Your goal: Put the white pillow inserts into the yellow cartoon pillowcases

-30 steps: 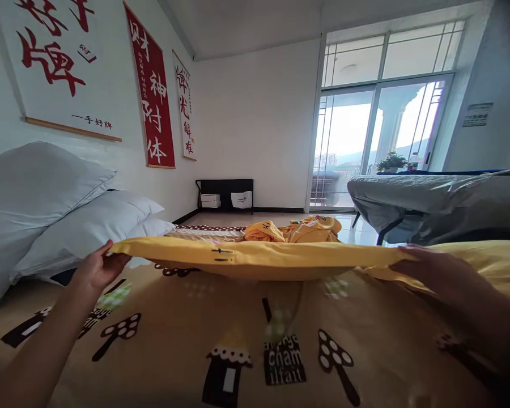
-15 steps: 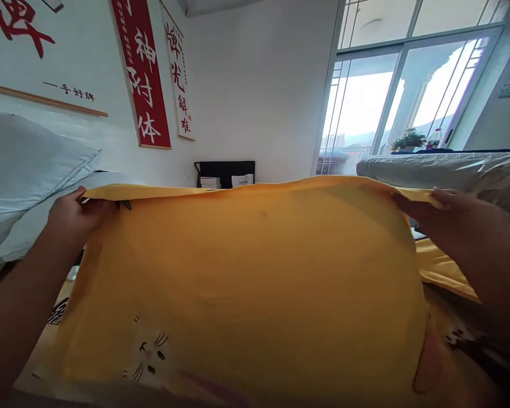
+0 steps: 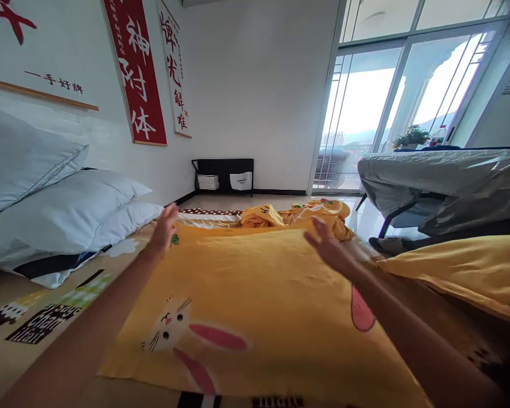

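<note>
We have the yellow pillowcase (image 3: pixel 255 306) laid out flat on the bed (image 3: pixel 34 340), its rabbit print facing up at the near end, and we judge the step in hand to be the spreading and smoothing of the cloth. Both our arms reach forward over it toward its far edge. Our left hand (image 3: pixel 164 226) hangs at the far left corner, fingers spread and palm turned inward, gripping nothing; we cannot tell whether it touches the cloth. Our right hand (image 3: pixel 328 245) hovers over the far right part of the pillowcase, fingers apart and loose, also holding nothing.

The next move, as we judge it, calls for flat palms pressed down and drawn outward toward the edges, since the cloth is light and will wrinkle or slide on the printed sheet beneath.

Just beyond the far edge lies a crumpled heap of yellow cloth (image 3: pixel 297 214). To the left, white pillows (image 3: pixel 59 209) are stacked against the wall. On the right lies another yellow pillow (image 3: pixel 463 272), well apart from our hands.
</note>
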A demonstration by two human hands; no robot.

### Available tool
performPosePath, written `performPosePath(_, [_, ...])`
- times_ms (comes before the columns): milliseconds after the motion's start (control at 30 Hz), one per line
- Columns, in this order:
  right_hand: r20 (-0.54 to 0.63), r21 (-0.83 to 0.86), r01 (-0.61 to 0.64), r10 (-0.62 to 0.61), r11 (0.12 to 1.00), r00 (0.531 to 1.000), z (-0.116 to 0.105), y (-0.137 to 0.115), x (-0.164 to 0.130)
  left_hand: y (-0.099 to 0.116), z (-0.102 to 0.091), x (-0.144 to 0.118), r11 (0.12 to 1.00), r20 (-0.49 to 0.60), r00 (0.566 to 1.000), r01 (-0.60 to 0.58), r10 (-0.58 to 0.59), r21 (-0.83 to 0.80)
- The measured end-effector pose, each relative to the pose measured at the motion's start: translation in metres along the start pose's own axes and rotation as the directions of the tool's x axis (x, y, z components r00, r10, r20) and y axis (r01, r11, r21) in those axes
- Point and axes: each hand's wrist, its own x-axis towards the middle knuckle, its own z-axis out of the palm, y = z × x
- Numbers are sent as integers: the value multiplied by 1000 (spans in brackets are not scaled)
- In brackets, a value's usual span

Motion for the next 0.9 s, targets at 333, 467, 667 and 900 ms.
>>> performPosePath(333, [549, -170, 197, -73, 966, 833, 67, -32, -98, -112, 126, -64, 506, 635, 763, -502, -122, 701])
performPosePath(467, [485, -283, 37, 110, 958, 868, 41, -6, -104, -153, 90, -60, 447, 532, 841, -440, -101, 779])
performPosePath(667, [465, -423, -103, 313, 900, 828, 24, 15, -109, -182, -23, -42, 426, 335, 930, -244, -153, 871])
performPosePath(900, [478, -444, -126, 354, 887, 804, 12, 21, -94, -173, -102, -51, 815, 31, 976, 161, -214, 556])
